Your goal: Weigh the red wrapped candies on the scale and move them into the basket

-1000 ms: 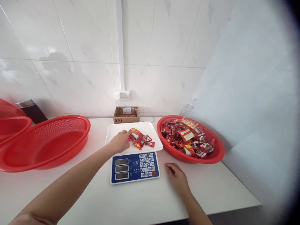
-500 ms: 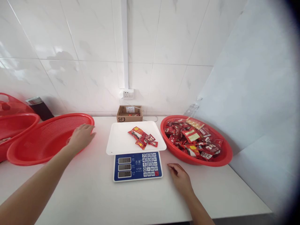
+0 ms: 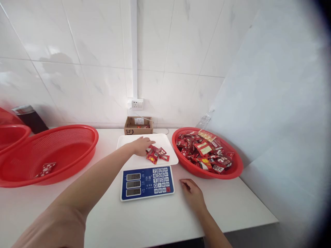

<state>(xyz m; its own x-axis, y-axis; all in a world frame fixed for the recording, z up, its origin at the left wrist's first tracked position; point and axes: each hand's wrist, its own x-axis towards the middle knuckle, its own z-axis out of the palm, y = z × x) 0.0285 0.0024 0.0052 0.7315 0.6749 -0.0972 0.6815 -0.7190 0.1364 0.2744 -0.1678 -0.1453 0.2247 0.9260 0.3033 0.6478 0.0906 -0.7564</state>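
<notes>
My left hand (image 3: 141,146) reaches over the white weighing tray (image 3: 133,161) of a digital scale. Its fingers are partly stretched out above several small red snack packets (image 3: 157,153), touching or just over the nearest one and hiding part of it. Below the tray is the scale's blue panel (image 3: 148,183) with keys and displays. My right hand (image 3: 193,195) rests on the table to the right of the panel, its fingers curled loosely, with nothing visible in them. In the left red basket (image 3: 88,151) lies a red packet with white spots (image 3: 48,168).
To the right of the scale stands a red basket (image 3: 236,172) heaped with red packets. A cardboard box (image 3: 138,131) sits behind the scale, below a wall socket (image 3: 136,103). At the far left are a dark flask (image 3: 32,119) and another red basket (image 3: 12,137).
My left hand has moved right, from the left basket to the packets on the scale tray. A spotted packet now shows in that basket. My right hand stays resting on the table.
</notes>
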